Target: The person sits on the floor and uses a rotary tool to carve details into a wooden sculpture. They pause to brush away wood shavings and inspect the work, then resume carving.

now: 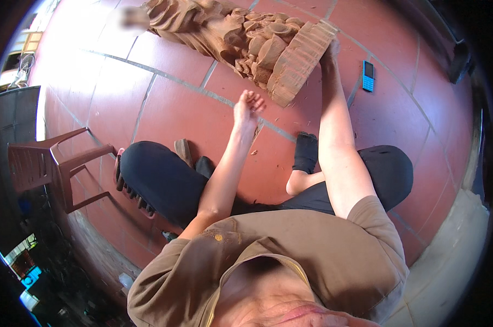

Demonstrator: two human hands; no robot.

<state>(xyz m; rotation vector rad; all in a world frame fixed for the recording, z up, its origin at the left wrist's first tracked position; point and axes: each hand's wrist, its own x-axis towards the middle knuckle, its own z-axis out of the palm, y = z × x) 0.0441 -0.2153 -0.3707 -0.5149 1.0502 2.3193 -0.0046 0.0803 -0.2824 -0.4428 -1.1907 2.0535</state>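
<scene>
A brown wooden carving (219,32) lies on its side across the floor, with deep folds and rounded lumps cut into it. Its flat, ridged base (301,65) points to the right. My right hand (332,49) grips the far edge of that base, its fingers partly hidden behind the wood. Off the near side of the base, my left hand (249,104) hovers over the tiles, apart from the carving. Its fingers are loosely bent, a little blurred, and nothing shows in them.
A blue mobile phone (368,76) lies right of the base. A brown plastic chair (66,163) stands at left. Several dark-handled tools (135,199) lie beside my left knee, and a brown wooden piece (184,151) near it. Wood chips dot the red tiles (175,103).
</scene>
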